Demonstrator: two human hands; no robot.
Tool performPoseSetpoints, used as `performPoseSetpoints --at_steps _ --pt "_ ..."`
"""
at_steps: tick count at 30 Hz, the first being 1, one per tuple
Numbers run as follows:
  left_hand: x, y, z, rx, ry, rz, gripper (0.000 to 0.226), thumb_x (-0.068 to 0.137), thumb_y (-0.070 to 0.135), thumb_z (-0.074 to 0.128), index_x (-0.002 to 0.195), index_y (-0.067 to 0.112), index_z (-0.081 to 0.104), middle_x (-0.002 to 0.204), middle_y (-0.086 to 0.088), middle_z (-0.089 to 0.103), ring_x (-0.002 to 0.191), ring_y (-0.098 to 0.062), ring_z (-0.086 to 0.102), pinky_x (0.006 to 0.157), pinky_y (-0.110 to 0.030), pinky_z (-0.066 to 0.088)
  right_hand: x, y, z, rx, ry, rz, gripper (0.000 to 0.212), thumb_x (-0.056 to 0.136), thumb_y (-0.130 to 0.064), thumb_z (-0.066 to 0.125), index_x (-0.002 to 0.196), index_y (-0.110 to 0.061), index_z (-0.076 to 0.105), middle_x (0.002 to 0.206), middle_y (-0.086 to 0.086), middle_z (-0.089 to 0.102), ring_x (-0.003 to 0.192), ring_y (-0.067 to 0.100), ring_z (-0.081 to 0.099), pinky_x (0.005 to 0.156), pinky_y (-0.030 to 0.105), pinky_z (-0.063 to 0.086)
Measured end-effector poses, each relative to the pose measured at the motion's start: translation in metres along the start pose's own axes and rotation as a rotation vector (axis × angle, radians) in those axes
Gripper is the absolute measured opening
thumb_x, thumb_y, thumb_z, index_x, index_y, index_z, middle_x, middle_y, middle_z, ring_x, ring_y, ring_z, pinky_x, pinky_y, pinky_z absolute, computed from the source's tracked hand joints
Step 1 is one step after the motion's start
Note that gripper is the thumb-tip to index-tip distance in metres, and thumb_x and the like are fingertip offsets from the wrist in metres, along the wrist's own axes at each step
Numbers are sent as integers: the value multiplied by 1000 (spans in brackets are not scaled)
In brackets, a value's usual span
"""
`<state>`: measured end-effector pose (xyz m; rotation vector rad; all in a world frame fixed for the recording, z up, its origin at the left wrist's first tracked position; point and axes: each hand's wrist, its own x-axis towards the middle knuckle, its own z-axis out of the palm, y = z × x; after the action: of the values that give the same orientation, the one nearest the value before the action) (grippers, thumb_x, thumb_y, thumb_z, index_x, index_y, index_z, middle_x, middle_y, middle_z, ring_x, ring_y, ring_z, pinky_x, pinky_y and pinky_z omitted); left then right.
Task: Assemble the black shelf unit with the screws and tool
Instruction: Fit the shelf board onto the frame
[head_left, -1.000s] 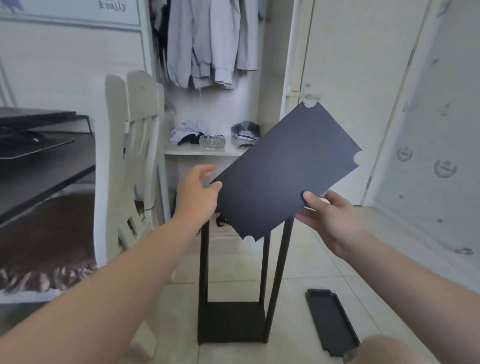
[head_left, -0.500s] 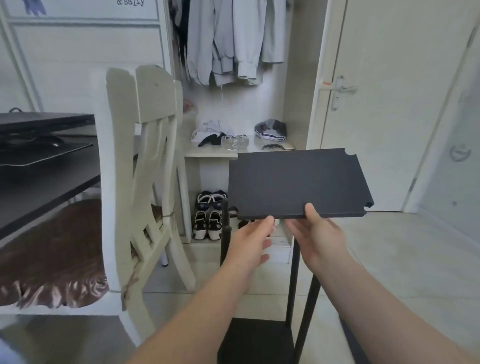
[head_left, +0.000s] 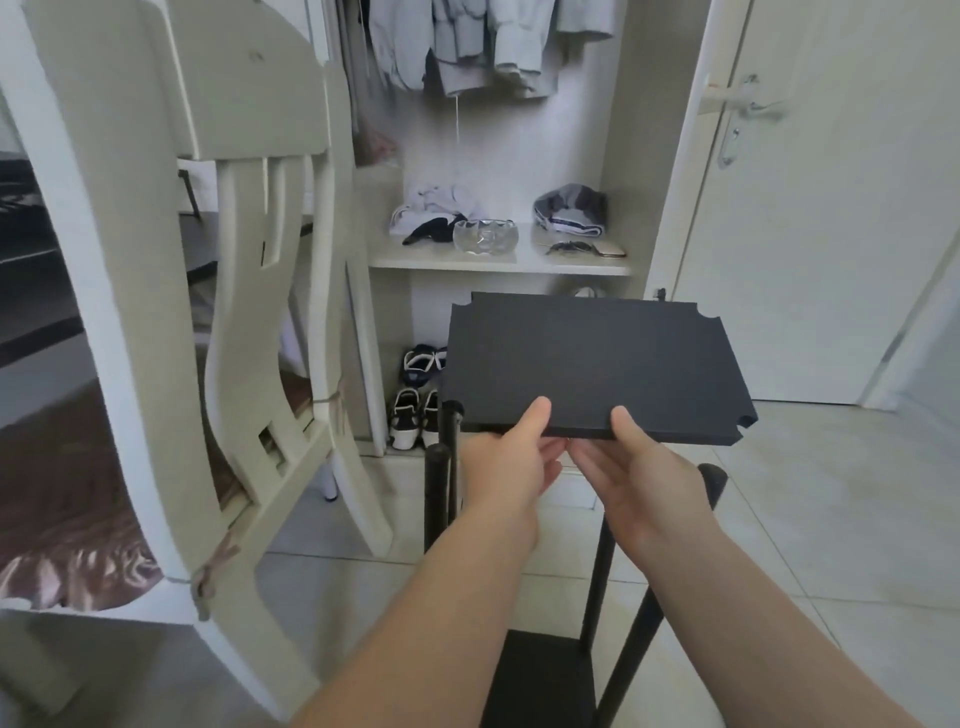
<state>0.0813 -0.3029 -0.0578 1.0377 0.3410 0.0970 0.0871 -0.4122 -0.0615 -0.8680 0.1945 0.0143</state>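
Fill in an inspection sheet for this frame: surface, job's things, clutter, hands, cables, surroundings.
Surface: pale tiled floor.
Job's things: flat black rectangular shelf panel with notched corners, held roughly level over the black upright poles; whether it is seated on them cannot be told. Black bottom shelf sits low between the poles. Screws and tool not in view.
Clutter: black-and-white shoes and a clear glass bowl in the wardrobe.
Hands: left hand and right hand each grip the panel's near edge, thumb on top.
Cables: nothing seen.
Surroundings: white wooden chair at left, open wardrobe with hanging grey clothes, white door at right.
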Motion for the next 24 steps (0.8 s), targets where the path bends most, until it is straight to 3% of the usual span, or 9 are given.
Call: performPoseSetpoints --at_steps 12,19,24 --pt "-5 -21 2 -17 124 -110 31 90 31 74 113 12 65 91 -7 78 77 -13 76 68 -26 57 -3 -3 -17 -160 49 16 18 99 -15 65 110 0 66 99 15 77 88 27 77 70 31 63" --pt "-18 -27 -5 -53 149 -166 32 89 31 75 113 12 64 90 -7 78 76 -13 76 65 -25 56 -14 4 -20 -243 103 -8 14 98 -20 66 103 -6 65 82 9 78 80 26 77 60 27 61" --pt "-22 -24 -10 -70 168 -162 29 90 30 75 110 11 65 87 -7 78 74 -13 76 64 -26 56 -18 7 -18 -261 57 12 16 98 -20 66 104 -5 65 84 10 78 81 26 77 61 27 61"
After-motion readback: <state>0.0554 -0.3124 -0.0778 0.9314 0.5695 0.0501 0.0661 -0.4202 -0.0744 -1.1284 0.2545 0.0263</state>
